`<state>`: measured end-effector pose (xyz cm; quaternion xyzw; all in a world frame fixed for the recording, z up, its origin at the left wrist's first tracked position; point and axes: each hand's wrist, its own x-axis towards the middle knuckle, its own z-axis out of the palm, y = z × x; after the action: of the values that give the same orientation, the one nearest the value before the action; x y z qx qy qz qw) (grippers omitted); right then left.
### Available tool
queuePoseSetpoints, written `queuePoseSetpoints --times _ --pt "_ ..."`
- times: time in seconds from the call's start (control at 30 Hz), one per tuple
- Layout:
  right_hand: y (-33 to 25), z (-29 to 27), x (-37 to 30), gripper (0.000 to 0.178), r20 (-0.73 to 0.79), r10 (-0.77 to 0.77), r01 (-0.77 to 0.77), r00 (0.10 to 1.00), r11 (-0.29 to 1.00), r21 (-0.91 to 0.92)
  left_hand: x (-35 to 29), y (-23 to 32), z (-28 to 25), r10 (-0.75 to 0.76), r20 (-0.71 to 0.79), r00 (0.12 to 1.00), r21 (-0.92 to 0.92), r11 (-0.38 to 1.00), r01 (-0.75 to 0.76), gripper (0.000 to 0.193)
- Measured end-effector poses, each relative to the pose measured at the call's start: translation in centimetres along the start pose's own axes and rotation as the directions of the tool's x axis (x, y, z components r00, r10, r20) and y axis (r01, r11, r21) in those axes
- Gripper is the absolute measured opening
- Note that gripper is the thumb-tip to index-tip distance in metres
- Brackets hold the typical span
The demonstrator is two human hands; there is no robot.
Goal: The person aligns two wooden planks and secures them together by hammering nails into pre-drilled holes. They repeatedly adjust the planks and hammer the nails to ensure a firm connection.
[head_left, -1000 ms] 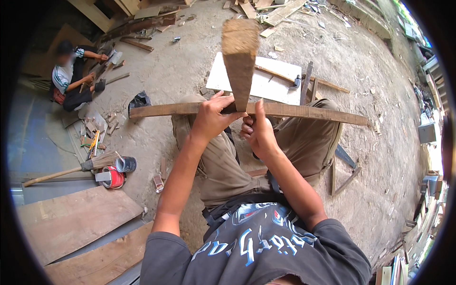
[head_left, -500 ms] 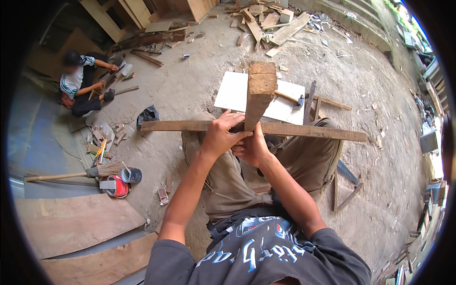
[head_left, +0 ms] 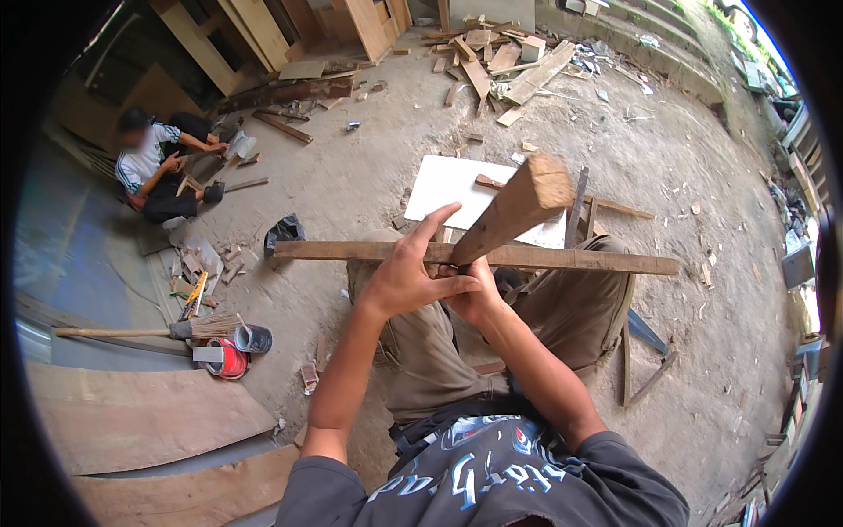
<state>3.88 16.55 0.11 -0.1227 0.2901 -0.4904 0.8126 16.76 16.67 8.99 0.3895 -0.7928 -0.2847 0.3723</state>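
Note:
A long wooden bar lies crosswise in front of me, above my thighs. A thicker wooden post meets it near the middle and leans right, its sawn end up toward me. My right hand is closed round the pieces at the underside of the crossing, its fingers partly hidden. My left hand rests against the bar just left of the crossing; its fingers and thumb are stretched apart. Beyond the bar lies a white board with a wooden handle on it, the rest hidden behind the post.
A saw blade and thin sticks lie by my right knee. To the left are a red tin, a dark tin, a broom and plywood sheets. Scrap wood is heaped far off; another person sits far left.
The post has tipped from nearly upright toward the right. My left hand's fingers have lifted and spread away from the post, while my right hand stays at the crossing.

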Motion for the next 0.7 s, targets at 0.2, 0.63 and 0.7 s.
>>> queuePoseSetpoints --times 0.2,0.63,0.7 --pt "0.3 0.4 -0.5 0.042 0.233 -0.086 0.060 0.969 0.992 0.114 3.9 4.4 3.0 0.211 -0.131 0.969 -0.034 0.976 -0.217 0.038" --pt "0.2 -3.5 1.1 0.057 -0.051 0.193 -0.199 0.980 0.969 -0.149 1.4 3.7 1.0 -0.279 -0.292 0.915 -0.268 0.942 0.202 0.024" --pt "0.0 -2.8 -0.1 0.063 -0.096 0.137 -0.156 0.986 0.962 -0.224 0.4 3.7 0.6 -0.340 -0.267 0.902 -0.265 0.925 0.270 0.020"
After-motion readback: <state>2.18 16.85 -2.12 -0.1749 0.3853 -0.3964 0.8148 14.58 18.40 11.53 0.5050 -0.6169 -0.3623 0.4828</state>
